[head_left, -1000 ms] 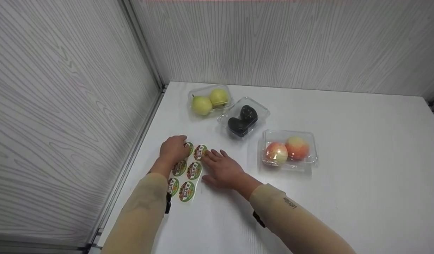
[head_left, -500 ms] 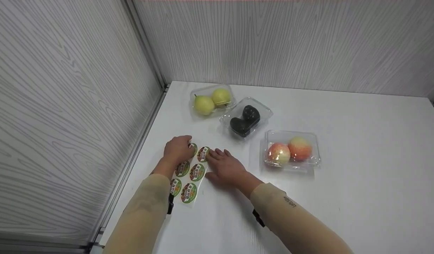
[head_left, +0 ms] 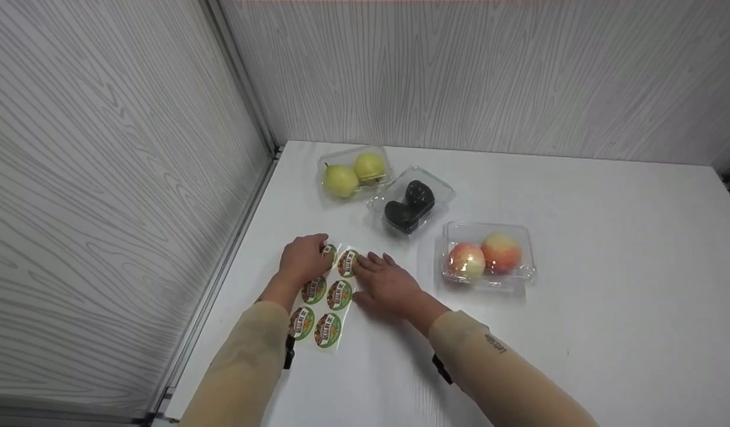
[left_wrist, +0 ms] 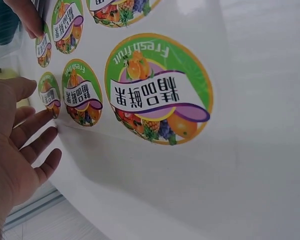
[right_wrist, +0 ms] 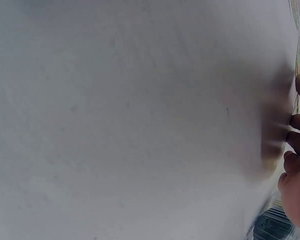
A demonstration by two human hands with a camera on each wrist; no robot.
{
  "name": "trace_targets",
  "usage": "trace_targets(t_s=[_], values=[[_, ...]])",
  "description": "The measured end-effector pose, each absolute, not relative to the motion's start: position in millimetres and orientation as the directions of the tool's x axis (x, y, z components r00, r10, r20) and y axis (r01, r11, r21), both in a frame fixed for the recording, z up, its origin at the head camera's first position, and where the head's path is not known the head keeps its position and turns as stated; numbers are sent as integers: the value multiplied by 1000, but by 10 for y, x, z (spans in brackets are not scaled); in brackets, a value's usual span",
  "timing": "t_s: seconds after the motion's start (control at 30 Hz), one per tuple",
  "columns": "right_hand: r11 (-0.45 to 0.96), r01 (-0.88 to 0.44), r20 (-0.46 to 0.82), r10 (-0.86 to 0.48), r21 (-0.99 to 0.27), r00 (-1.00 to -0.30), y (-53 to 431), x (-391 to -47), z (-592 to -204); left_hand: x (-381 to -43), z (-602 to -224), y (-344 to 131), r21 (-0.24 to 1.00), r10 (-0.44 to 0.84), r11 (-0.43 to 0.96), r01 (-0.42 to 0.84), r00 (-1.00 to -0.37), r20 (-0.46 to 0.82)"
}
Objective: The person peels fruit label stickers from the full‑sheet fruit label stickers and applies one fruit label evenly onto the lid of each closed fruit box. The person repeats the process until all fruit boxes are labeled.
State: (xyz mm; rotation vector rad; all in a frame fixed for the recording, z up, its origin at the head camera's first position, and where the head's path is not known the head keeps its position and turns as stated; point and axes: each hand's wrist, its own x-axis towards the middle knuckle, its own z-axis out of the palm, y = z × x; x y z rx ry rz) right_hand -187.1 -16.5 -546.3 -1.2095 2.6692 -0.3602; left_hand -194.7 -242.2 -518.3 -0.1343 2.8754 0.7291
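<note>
A sheet of round fruit stickers [head_left: 339,295] lies on the white table between both hands. My left hand [head_left: 305,257] is at its far left corner. In the left wrist view, the thumb and index fingertip touch the edges of the far corner sticker [left_wrist: 50,96], with a gap showing between them. That sticker is partly covered by the hand in the head view. My right hand [head_left: 389,289] rests palm down, fingers extended, with its fingertips on the sheet's right edge by the other far sticker [head_left: 347,263]. Only the right fingers [right_wrist: 297,142] show at the right wrist view's edge.
Beyond the hands stand three clear plastic clamshells: one with two yellow pears [head_left: 341,181], one with two dark avocados [head_left: 401,216], and one with two red-yellow peaches [head_left: 501,252] to the right. Wood-grain panels [head_left: 459,77] border the table behind and at left.
The sticker sheet has shifted slightly to the right and towards the person, and both hands have moved with it. The clamshells stay in place while the head view sways a little.
</note>
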Motion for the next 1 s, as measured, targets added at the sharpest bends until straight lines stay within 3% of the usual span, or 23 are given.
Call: trace_targets(t_s=[0.27,0.47,0.73,1.0], values=[[643,-693,-95,-752,-327,-652,-108,-1809,-5491,-1874,-5196,-2380,516,-18,850,-109,-984,-178],[652,-686,-95,-743,-323,-662,-66,-1805,-5463,-1892,-5143,-2379,627,-24,767,-132,-984,-177],[638,-692,-64,-749,-338,-659,-23,-1809,-5476,-1924,-5081,-2400,772,-134,595,-224,-975,-180],[648,-675,-76,-739,-351,-670,39,-1803,-5450,-1929,-5010,-2393,802,-212,492,-340,-940,-268]])
